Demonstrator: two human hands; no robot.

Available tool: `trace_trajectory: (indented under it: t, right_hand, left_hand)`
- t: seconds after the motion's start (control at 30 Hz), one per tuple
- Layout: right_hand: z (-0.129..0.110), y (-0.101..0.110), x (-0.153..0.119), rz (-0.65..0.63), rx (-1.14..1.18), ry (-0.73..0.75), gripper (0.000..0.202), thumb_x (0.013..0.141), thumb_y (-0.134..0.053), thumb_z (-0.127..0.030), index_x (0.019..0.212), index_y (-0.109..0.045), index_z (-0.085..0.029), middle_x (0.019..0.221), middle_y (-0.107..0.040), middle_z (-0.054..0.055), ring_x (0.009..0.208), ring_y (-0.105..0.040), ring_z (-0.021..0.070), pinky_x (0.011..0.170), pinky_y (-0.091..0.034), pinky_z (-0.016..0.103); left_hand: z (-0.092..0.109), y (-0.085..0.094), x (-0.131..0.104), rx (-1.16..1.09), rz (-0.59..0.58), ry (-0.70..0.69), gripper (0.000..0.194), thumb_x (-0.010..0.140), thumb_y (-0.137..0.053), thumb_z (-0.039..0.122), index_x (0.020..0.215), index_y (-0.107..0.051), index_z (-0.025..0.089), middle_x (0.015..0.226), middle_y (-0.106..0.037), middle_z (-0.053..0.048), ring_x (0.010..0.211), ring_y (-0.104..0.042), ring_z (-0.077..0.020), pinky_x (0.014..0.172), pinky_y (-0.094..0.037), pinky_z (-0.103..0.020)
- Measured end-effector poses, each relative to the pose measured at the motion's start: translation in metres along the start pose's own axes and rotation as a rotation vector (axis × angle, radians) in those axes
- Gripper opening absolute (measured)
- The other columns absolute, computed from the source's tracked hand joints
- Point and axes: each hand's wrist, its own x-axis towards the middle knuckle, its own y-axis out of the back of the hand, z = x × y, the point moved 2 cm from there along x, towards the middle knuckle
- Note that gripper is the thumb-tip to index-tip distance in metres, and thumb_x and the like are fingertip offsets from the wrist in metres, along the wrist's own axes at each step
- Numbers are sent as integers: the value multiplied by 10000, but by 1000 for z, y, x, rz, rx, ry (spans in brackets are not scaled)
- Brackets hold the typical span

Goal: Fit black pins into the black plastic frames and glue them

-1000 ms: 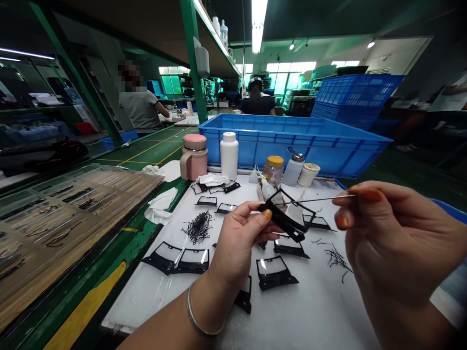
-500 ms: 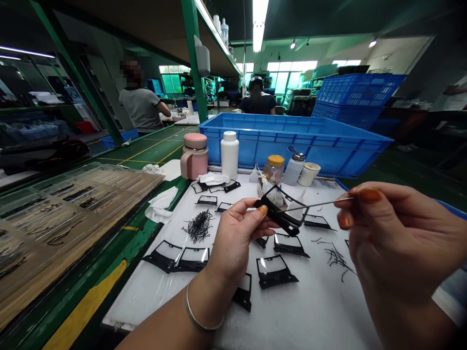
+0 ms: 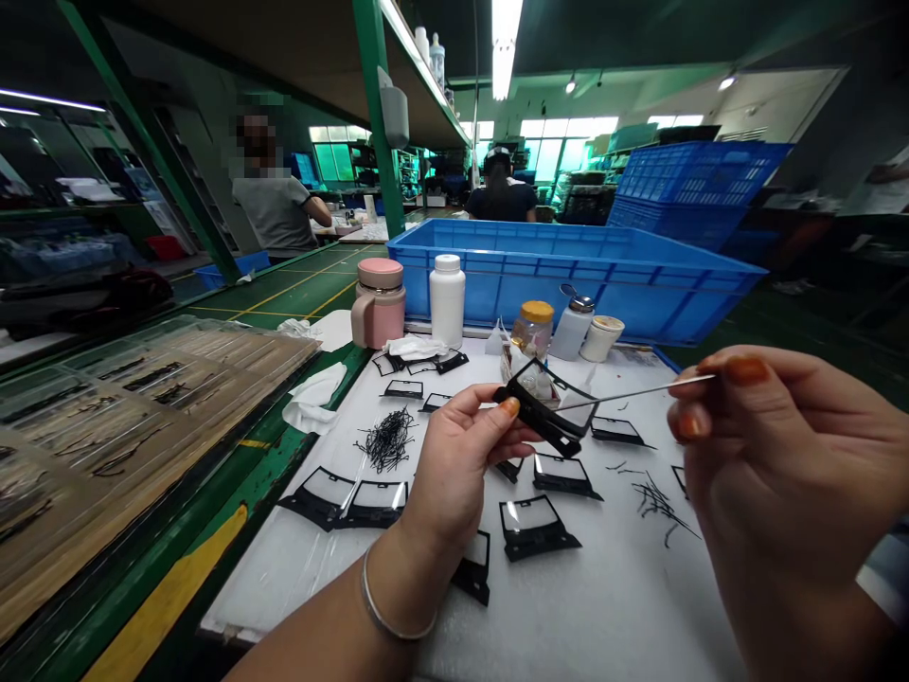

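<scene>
Pinched between the thumb and fingers of my left hand is a black plastic frame with a clear window, tilted above the table. My right hand is closed on a thin, straight metal rod, which slants down to the left. Its far tip lies against or just in front of the held frame; I cannot tell whether they touch. More black frames with clear windows lie on the white work surface below. A pile of short black strips is left of my left hand, and a looser pile lies near my right wrist.
Along the back stand a pink mug, a white bottle, a yellow-lidded jar, a pump bottle and a small tub. A large blue crate is behind them. A compartment tray lies left. Two people sit farther off.
My right hand has shifted a little to the right, drawing the rod with it, and more of the rod's near end shows. My left hand and the frame have hardly moved.
</scene>
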Motion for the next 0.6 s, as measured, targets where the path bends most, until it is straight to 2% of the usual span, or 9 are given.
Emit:
trace_trajectory:
  t: [0.13, 0.27, 0.4, 0.5, 0.6]
  right_hand:
    - [4, 5, 8, 36, 165, -59, 60, 784, -665, -102, 744, -708, -112, 606, -601, 38, 438, -498, 105, 377, -319, 252]
    - [19, 13, 21, 118, 265, -66, 62, 716, -635, -71, 678, -675, -99, 593, -584, 35, 422, -465, 85, 358, -288, 217]
    - [37, 15, 30, 153, 100, -87, 10, 717, -676, -111, 714, -686, -110, 591, -610, 32, 434, -486, 91, 384, -345, 219]
    - [40, 6, 32, -1, -215, -95, 95, 772, -700, -220, 790, -710, -127, 651, -653, 43, 462, -524, 107, 429, -415, 244]
    - [37, -11, 33, -224, -546, 48, 135, 837, -649, -271, 805, -724, -163, 656, -668, 26, 497, -573, 122, 496, -453, 260]
  left_hand:
    - [0, 1, 1, -2, 11, -8, 142, 812, -696, 223, 912, -623, 155, 737, -704, -1, 669, -684, -98, 607, -557, -175]
    - [5, 4, 2, -26, 32, -39, 135, 816, -691, 222, 923, -628, 168, 737, -706, 8, 674, -687, -93, 622, -559, -169]
    - [12, 10, 6, -64, 74, -92, 127, 816, -680, 193, 924, -618, 168, 734, -706, 5, 688, -692, -100, 641, -562, -179]
    - [15, 15, 8, -104, 129, -123, 151, 804, -686, 184, 928, -601, 174, 724, -697, 9, 689, -694, -111, 636, -569, -197]
    - [17, 17, 10, -114, 149, -134, 155, 801, -686, 192, 924, -594, 169, 722, -692, -1, 691, -693, -115, 622, -564, -193]
